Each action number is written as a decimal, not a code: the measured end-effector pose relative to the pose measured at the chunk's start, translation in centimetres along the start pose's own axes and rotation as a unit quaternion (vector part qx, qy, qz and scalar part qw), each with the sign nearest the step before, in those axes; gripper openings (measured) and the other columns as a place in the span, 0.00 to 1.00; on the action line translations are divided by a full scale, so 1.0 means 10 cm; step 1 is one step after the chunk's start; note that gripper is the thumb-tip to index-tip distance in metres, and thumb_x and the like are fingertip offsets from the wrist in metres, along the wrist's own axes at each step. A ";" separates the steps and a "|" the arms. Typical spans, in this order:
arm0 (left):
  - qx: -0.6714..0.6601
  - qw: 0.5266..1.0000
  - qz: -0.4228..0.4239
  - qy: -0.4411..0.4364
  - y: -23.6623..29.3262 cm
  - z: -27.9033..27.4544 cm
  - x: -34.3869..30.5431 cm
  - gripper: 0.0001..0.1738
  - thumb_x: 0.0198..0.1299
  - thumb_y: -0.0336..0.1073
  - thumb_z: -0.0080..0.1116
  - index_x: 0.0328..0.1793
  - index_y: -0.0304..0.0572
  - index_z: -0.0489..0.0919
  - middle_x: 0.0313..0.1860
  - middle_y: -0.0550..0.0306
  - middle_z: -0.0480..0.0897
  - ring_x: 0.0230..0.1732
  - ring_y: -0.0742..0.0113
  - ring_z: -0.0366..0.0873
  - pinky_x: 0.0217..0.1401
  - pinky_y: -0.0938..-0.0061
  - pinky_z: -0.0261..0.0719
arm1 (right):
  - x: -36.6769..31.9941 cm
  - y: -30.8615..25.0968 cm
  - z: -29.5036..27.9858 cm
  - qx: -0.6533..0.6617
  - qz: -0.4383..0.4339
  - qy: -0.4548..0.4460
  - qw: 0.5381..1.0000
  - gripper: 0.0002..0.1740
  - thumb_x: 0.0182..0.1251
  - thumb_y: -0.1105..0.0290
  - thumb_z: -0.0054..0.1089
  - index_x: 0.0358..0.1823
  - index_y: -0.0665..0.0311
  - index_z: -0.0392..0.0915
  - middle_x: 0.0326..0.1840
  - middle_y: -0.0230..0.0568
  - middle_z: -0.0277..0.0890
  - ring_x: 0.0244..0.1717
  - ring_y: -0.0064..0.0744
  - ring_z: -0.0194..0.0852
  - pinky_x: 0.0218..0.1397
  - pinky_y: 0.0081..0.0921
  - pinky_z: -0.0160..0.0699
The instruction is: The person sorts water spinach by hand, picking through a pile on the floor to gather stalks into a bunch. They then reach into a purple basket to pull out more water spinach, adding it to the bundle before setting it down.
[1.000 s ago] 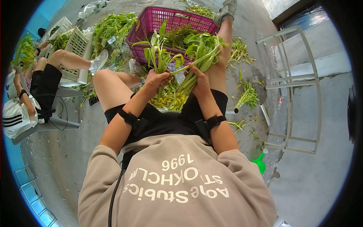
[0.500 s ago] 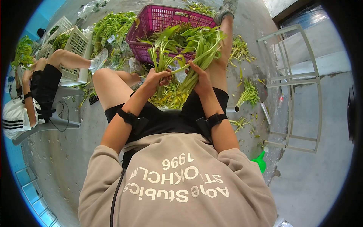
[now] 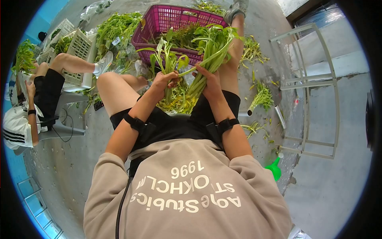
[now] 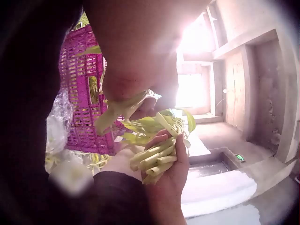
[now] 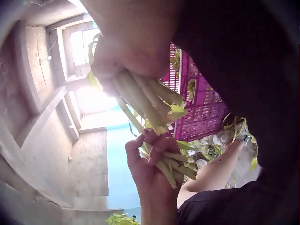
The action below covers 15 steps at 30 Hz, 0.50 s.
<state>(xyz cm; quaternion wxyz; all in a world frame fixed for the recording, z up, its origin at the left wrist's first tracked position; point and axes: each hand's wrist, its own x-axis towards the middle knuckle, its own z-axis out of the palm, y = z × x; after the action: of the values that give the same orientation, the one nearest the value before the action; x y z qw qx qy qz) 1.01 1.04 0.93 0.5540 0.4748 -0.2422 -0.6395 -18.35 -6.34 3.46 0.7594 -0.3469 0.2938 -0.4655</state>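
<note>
In the head view my left hand (image 3: 162, 84) grips a small bunch of leafy greens (image 3: 169, 59) by its stems, leaves upward. My right hand (image 3: 211, 84) is wrapped around a thicker bunch of long-stemmed greens (image 3: 205, 75), which leans up and to the right. One stalk (image 3: 186, 73) spans the gap between the two hands. Cut stem ends (image 4: 157, 161) poke out of the right fist in the left wrist view. From the right wrist view, the left hand (image 5: 152, 164) has its fingers curled around the smaller bunch's stems (image 5: 176, 168).
A magenta crate (image 3: 149, 53) with greens inside stands ahead. Yellowed leaves (image 3: 175, 105) lie between the legs. Greens are heaped at the left (image 3: 115, 30) and scattered at the right (image 3: 260, 97). Another person (image 3: 24, 123) sits far left; a metal frame (image 3: 306, 85) stands right.
Both hands stay nearly in place. The left bunch's leaves rose, then dropped outward to the left; the right bunch shifted slightly. The other person's arm has moved.
</note>
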 end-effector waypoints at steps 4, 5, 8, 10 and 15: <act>0.029 0.998 -0.021 0.055 -0.05 -0.01 0.08 0.09 0.62 0.34 0.61 0.43 0.38 0.79 0.28 0.62 0.76 0.23 0.73 0.69 0.28 0.80 0.64 | -0.04 0.00 0.06 -0.010 -0.011 -0.017 1.000 0.26 0.67 0.79 0.65 0.65 0.63 0.70 0.46 0.35 0.79 0.49 0.29 0.81 0.51 0.31 0.87; 0.028 0.998 -0.021 0.055 -0.09 -0.03 0.09 0.09 0.62 0.34 0.61 0.43 0.38 0.79 0.28 0.62 0.76 0.23 0.73 0.69 0.28 0.80 0.64 | -0.06 0.01 0.09 -0.010 -0.016 -0.025 1.000 0.27 0.66 0.80 0.66 0.66 0.63 0.69 0.47 0.35 0.79 0.49 0.30 0.81 0.51 0.31 0.86; -0.095 0.992 -0.042 0.072 -0.14 -0.02 0.09 0.06 0.60 0.32 0.62 0.38 0.35 0.80 0.29 0.59 0.78 0.24 0.73 0.70 0.30 0.79 0.71 | -0.07 0.03 0.10 -0.012 -0.018 -0.043 0.999 0.29 0.64 0.81 0.66 0.66 0.63 0.69 0.47 0.35 0.79 0.51 0.30 0.81 0.52 0.32 0.86; -0.211 0.972 -0.069 0.082 -0.11 0.00 0.05 0.06 0.62 0.32 0.62 0.37 0.37 0.78 0.29 0.61 0.75 0.25 0.75 0.69 0.31 0.79 0.75 | -0.08 0.05 0.13 -0.013 -0.014 -0.053 0.998 0.29 0.64 0.81 0.66 0.66 0.63 0.69 0.47 0.35 0.79 0.52 0.30 0.81 0.52 0.32 0.86; -0.290 0.948 -0.095 0.089 -0.04 0.00 0.00 0.06 0.62 0.31 0.61 0.37 0.38 0.75 0.29 0.62 0.72 0.23 0.79 0.65 0.32 0.81 0.79 | -0.13 0.00 0.22 0.037 -0.005 -0.059 0.998 0.25 0.64 0.83 0.66 0.61 0.62 0.70 0.47 0.36 0.79 0.49 0.30 0.81 0.51 0.31 0.86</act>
<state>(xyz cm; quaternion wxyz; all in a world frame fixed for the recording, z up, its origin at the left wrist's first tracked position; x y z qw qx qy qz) 0.86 1.13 0.61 0.6240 0.3697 0.0499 -0.6866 -17.12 -4.60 4.90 0.7853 -0.3472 0.2293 -0.4585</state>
